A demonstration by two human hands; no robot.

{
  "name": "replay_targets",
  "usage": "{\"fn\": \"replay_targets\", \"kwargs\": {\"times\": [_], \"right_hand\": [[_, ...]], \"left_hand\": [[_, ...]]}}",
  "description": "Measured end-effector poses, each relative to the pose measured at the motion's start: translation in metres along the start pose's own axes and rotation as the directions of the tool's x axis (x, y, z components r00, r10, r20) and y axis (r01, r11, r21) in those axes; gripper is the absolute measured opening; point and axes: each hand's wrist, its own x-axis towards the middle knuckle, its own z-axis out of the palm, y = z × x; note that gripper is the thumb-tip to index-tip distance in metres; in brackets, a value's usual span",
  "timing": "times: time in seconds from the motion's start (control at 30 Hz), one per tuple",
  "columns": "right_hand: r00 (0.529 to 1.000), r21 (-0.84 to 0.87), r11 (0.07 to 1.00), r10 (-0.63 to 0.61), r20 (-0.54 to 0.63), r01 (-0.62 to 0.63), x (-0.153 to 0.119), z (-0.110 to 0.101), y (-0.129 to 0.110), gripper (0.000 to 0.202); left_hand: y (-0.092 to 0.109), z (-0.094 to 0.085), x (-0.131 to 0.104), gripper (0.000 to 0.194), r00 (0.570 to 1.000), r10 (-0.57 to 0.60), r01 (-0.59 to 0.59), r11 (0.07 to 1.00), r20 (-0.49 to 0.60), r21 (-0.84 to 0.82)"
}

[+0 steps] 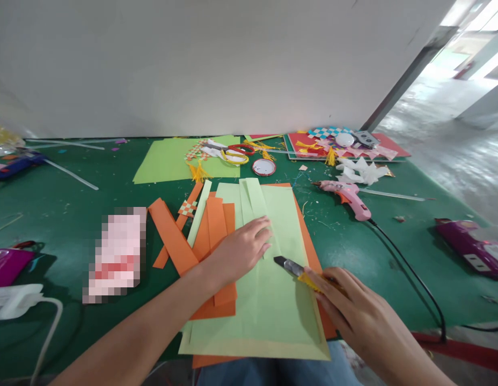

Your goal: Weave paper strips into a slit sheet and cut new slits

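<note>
My right hand [349,297] is closed round a yellow utility knife [299,271], its dark blade pointing left just over the pale green paper [281,311]. Resting on that paper is my left hand [247,244], fingers bent and pressed down on a narrow pale green strip [253,198]; whether the fingers pinch the strip I cannot tell. Left of the hand lie orange paper strips [172,236], some under my forearm. Another thin green strip [199,214] leans across them. A small orange-and-green woven piece [188,208] sits on one orange strip. Orange sheets [309,230] show beneath the green paper.
Scissors [233,153] and a round lid [264,166] lie behind on the green table [104,193]. At right are a pink glue gun [348,197] with a black cord and a purple device [472,246]. A white plug [17,301] with cable is at left. A grey partition [192,69] stands behind.
</note>
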Motion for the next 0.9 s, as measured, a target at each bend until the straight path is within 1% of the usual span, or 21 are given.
{"fn": "replay_targets", "kwargs": {"times": [0.33, 0.8, 0.9], "right_hand": [[0.999, -0.042, 0.999, 0.027, -0.023, -0.028, -0.005, 0.001, 0.006, 0.038], [0.999, -0.066, 0.998, -0.005, -0.043, 0.002, 0.020, 0.002, 0.019, 0.037], [0.998, -0.074, 0.997, -0.013, -0.067, 0.008, 0.027, 0.003, 0.021, 0.036]], "left_hand": [[0.000, 0.001, 0.000, 0.025, 1.000, -0.009, 0.009, 1.000, -0.007, -0.018], [-0.001, 0.003, 0.000, 0.026, 1.000, 0.005, -0.005, 1.000, -0.023, -0.009], [-0.001, 0.003, 0.000, 0.026, 1.000, 0.001, -0.001, 1.000, -0.015, -0.011]]}}
